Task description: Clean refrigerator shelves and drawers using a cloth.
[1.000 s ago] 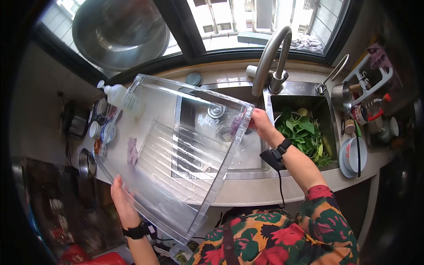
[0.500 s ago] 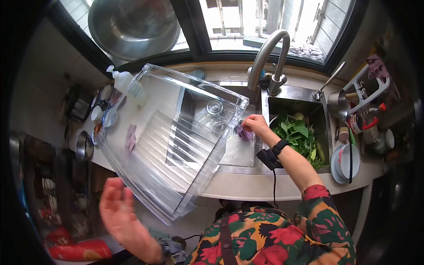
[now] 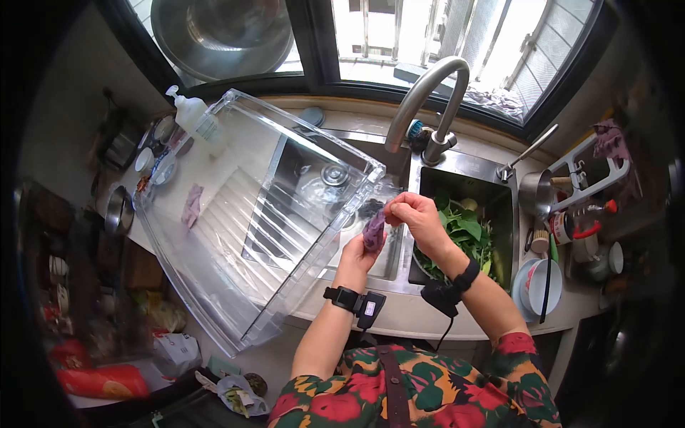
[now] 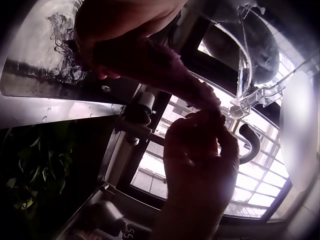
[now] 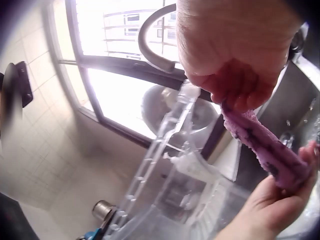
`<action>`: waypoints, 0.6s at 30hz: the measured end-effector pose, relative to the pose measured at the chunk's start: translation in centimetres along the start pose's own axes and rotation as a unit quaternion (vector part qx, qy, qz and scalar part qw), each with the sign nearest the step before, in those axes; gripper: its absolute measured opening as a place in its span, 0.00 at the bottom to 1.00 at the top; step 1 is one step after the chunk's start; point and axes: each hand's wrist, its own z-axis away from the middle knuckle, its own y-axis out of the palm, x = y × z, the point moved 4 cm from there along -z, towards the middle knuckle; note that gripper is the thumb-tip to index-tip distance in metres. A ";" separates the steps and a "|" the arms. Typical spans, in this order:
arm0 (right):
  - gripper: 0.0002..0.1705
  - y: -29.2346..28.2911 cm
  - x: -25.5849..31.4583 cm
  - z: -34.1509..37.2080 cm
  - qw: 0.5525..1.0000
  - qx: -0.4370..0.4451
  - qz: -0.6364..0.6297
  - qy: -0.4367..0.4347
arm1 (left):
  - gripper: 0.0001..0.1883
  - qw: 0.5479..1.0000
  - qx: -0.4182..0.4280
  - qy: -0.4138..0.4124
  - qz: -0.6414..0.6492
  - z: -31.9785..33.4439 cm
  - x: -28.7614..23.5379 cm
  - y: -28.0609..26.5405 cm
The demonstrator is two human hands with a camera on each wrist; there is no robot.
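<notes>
A wet-looking purple cloth is stretched between both hands over the sink. My left hand grips its lower end, fingers curled round it. At the upper end, my right hand pinches the cloth, which looks narrow and twisted with dark patches in the right wrist view. Just left of the hands, a large clear plastic drawer with a ribbed bottom lies tilted across the counter and left basin, its near corner jutting past the counter edge. Another purple cloth shows within the drawer's outline.
A curved faucet stands behind the basins. Leafy greens fill the right basin. Stacked bowls sit at the right, a soap pump bottle at the back left. A large metal basin is behind the window.
My left hand has left the drawer's near side and come over to the cloth. My right hand let go of the drawer's rim and lifted the purple cloth. The drawer now lies on the counter and sink.
</notes>
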 end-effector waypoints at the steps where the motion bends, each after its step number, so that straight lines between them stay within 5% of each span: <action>1: 0.07 -0.8 -1.2 -0.5 1.000 -0.021 0.010 -0.002 | 0.12 0.999 -0.015 -0.023 0.043 -0.2 0.2 0.3; 3: 0.09 -2.9 -5.2 -1.9 0.996 -0.034 0.085 0.017 | 0.12 0.975 -0.056 -0.119 0.178 -2.8 1.9 -1.4; 5: 0.15 -3.5 -7.9 -2.4 0.986 -0.039 0.163 0.022 | 0.12 0.967 -0.051 -0.128 0.214 -2.8 2.1 -1.4; 9: 0.17 -1.7 -9.0 -2.6 0.995 -0.032 0.093 0.022 | 0.14 0.953 0.004 -0.174 0.249 -2.7 2.4 -2.0; 10: 0.17 -1.2 -9.1 -2.3 0.994 0.006 0.019 0.104 | 0.14 0.945 0.054 -0.196 0.256 -2.7 2.5 -2.0; 11: 0.16 -0.5 -8.9 -2.2 0.980 0.044 -0.053 0.184 | 0.14 0.945 0.053 -0.193 0.258 -2.5 2.1 -1.0; 13: 0.15 -0.2 -9.0 -2.9 0.986 0.071 -0.031 0.151 | 0.14 0.970 -0.066 -0.160 0.173 -1.9 1.1 0.7; 16: 0.12 -0.1 -9.1 -3.7 0.989 0.099 0.020 0.109 | 0.17 0.986 -0.032 -0.114 0.119 -3.4 1.4 -0.6; 18: 0.11 0.6 -8.2 -3.8 0.990 0.092 -0.060 0.087 | 0.17 0.991 -0.028 -0.098 0.082 -3.7 1.7 -1.4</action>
